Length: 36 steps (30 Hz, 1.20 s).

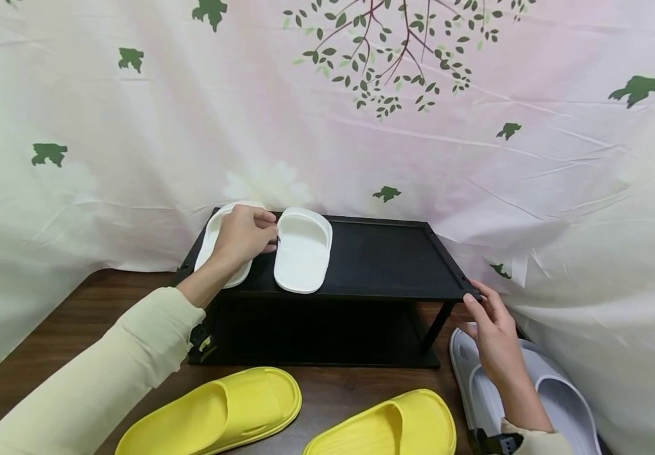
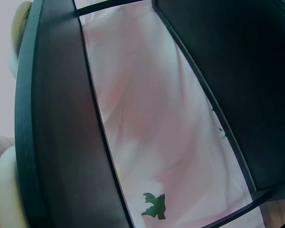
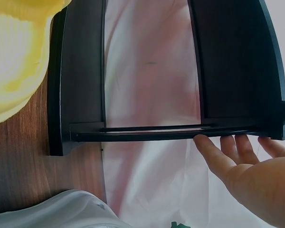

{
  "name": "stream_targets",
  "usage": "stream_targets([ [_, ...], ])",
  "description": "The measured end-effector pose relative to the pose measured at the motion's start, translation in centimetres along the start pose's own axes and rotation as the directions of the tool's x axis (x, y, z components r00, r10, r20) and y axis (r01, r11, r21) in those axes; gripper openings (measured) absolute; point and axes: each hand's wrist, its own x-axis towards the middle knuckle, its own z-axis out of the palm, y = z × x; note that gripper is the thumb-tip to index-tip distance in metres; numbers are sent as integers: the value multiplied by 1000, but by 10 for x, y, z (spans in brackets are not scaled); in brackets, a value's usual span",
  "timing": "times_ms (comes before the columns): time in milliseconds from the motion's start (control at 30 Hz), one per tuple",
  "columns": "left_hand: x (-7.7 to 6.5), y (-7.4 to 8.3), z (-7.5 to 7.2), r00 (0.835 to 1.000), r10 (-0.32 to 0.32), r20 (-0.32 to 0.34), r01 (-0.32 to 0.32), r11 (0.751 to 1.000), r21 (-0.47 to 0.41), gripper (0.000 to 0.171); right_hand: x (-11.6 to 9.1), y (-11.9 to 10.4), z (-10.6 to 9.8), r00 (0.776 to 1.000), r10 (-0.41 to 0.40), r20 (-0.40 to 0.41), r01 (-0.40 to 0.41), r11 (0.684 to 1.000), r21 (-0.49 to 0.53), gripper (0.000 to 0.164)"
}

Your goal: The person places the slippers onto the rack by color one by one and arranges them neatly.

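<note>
Two white slippers stand side by side on the top shelf of a black two-tier rack (image 1: pixel 386 259). My left hand (image 1: pixel 246 234) reaches over the left white slipper (image 1: pixel 211 240) and partly covers it. Its bent fingers end beside the inner edge of the right white slipper (image 1: pixel 302 256); its thumb is hidden. In the left wrist view, only a sliver of a white slipper (image 2: pixel 8 190) shows past the shelf edge. My right hand (image 1: pixel 494 332) holds the rack's front right corner, thumb on top. From below, its fingers (image 3: pixel 211 154) show against the rack's end.
Two yellow slippers, one on the left (image 1: pixel 219 411) and one on the right (image 1: pixel 392 426), lie on the brown wooden surface (image 1: pixel 77 328) before the rack. Grey slippers (image 1: pixel 560 398) sit under my right forearm. A leaf-patterned cloth (image 1: pixel 327 145) hangs behind and around.
</note>
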Motion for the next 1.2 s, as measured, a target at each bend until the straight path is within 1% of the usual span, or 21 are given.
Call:
stream_targets([
  [100, -3, 2, -4, 1000, 8, 3, -8, 999, -35, 27, 0, 0, 0, 1000, 3, 0, -3, 1000, 5, 52],
  [233, -9, 2, -10, 999, 40, 15, -39, 996, -76, 28, 0, 1, 0, 1000, 8, -5, -8, 1000, -3, 51],
  [367, -15, -1, -14, 996, 92, 13, -91, 991, -102, 26, 0, 2, 0, 1000, 12, -10, -12, 1000, -5, 51],
  [467, -20, -4, -14, 991, 132, 8, -130, 986, -102, 25, 0, 2, 0, 1000, 14, -12, -14, 1000, -3, 52],
  [567, -26, -5, -15, 988, 156, 11, -155, 986, -65, 25, 0, 2, -1, 1000, 16, -18, -16, 1000, -16, 52],
  [700, -36, -5, -18, 987, 162, 11, -162, 987, 21, 21, 0, 3, -1, 1000, 19, -24, -19, 999, -32, 51],
  [800, -45, -6, -20, 986, 168, 11, -168, 984, 64, 19, 2, 3, 0, 1000, 20, -23, -21, 999, -45, 52],
  [967, -63, -6, -25, 981, 190, 24, -192, 974, 119, 21, 2, 3, 0, 1000, 16, -24, -17, 997, -72, 54],
  [1033, -69, -6, -28, 979, 200, 29, -202, 971, 131, 22, 2, 3, 0, 1000, 14, -25, -15, 997, -72, 54],
  [1100, -74, -6, -33, 978, 209, 25, -211, 970, 123, 23, 2, 3, -1, 1000, 14, -27, -16, 997, -72, 53],
  [1200, -82, -8, -44, 979, 205, 12, -205, 971, 124, 28, 2, 2, 0, 1000, 15, -24, -17, 997, -71, 54],
])
